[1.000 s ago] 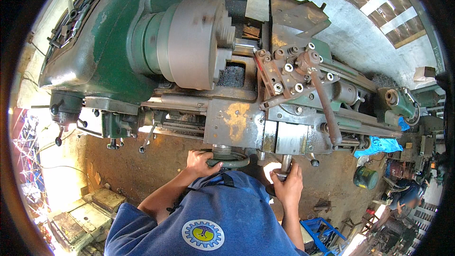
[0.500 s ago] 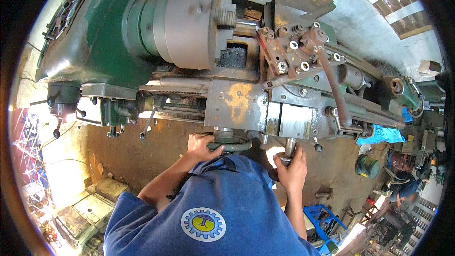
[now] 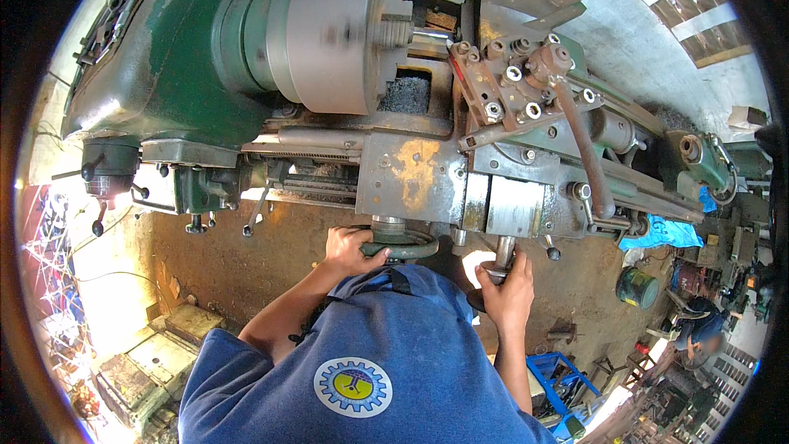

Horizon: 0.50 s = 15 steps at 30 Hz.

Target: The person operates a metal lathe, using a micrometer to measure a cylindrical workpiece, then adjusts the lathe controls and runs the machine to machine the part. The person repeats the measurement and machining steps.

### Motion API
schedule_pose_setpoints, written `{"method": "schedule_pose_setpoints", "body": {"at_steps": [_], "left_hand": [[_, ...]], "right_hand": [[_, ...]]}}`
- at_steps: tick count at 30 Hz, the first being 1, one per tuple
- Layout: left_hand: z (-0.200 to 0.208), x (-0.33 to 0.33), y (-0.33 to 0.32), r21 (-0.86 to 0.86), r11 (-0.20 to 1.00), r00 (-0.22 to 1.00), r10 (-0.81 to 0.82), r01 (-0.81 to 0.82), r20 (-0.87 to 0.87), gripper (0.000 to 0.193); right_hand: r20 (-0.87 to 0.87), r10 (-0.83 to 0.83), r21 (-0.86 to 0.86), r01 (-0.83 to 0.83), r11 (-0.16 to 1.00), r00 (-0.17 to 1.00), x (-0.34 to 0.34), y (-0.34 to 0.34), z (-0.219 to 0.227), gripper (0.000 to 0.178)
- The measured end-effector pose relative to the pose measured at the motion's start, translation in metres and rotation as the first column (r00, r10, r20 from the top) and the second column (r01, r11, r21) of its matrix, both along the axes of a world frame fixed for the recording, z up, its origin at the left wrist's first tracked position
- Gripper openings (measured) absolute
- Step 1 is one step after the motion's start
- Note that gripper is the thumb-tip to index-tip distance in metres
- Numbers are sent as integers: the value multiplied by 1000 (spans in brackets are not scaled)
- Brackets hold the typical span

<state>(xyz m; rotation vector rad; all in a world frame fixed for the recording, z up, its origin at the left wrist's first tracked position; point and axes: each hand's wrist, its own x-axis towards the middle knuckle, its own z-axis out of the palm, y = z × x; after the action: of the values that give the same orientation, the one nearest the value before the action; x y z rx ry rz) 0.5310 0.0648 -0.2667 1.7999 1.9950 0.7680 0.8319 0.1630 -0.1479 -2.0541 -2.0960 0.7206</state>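
My left hand (image 3: pixel 352 252) is wrapped round the left rim of a green handwheel (image 3: pixel 411 248) on the front of a lathe carriage (image 3: pixel 407 177). To its right, my right hand (image 3: pixel 507 292) grips a smaller metal handwheel (image 3: pixel 496 270) at the end of a short shaft. Above the hands, a tool post (image 3: pixel 518 86) with several bolts and a long lever stands on the slide. A large grey chuck (image 3: pixel 329 33) holds a shiny metal workpiece (image 3: pixel 431 41), whose right end is close to the tool post. The cutting tip is too small to make out.
Metal chips (image 3: pixel 404 94) lie in the bed gap below the chuck. Control levers (image 3: pixel 100 218) stick out from the green headstock. The tailstock (image 3: pixel 697 156) is at the far right. A green bucket (image 3: pixel 637 288) stands on the floor, and another person (image 3: pixel 699 329) is at lower right.
Both hands keep their grip on the handwheels with hardly any movement. The machine sits very slightly shifted in the view; marks on the blurred chuck surface differ.
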Motion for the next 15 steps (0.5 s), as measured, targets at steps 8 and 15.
{"method": "schedule_pose_setpoints", "body": {"at_steps": [8,15], "left_hand": [[2,-1,0,10,1000,1000,-24,24,-18,42],[-1,0,-2,-23,1000,1000,1,-1,3,41]], "right_hand": [[3,4,-3,-4,1000,1000,0,0,1,76],[4,1,-23,-1,1000,1000,0,0,1,77]]}}
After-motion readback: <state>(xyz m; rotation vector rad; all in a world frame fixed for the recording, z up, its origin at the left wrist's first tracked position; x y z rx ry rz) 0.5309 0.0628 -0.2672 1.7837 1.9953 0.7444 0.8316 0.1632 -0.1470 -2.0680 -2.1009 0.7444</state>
